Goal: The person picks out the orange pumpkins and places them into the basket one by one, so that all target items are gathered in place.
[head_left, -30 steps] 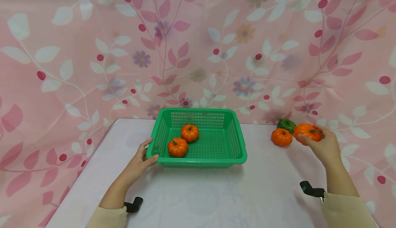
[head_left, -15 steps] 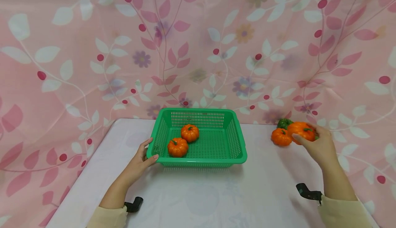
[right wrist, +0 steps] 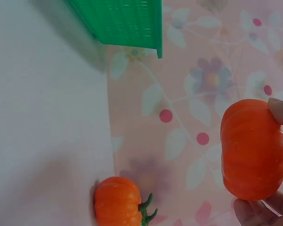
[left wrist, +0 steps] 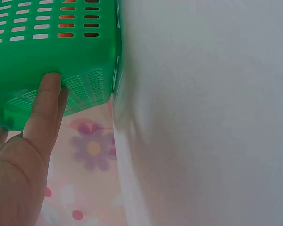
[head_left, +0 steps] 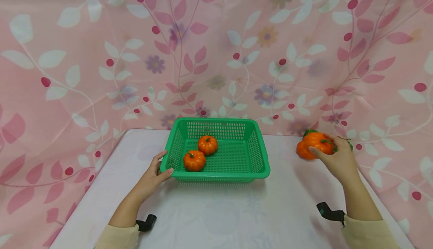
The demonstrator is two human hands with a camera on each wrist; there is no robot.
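Note:
My left hand grips the front left corner of a green plastic basket, thumb at the rim and fingers along the outer wall, as the left wrist view shows. Two small orange pumpkins sit in the basket's left half. At the right, my right hand holds a larger orange pumpkin between thumb and fingers, raised over the table. In the head view it partly covers another small orange pumpkin, which stands on the table.
Behind the held pumpkin shows the top of a green vegetable, and more green peeks out beside the right hand. A white cloth covers the table. A pink floral curtain hangs right behind its far edge.
My right hand has moved left with the larger pumpkin, which now overlaps the small pumpkin and the green vegetable. The left hand and basket have stayed in place.

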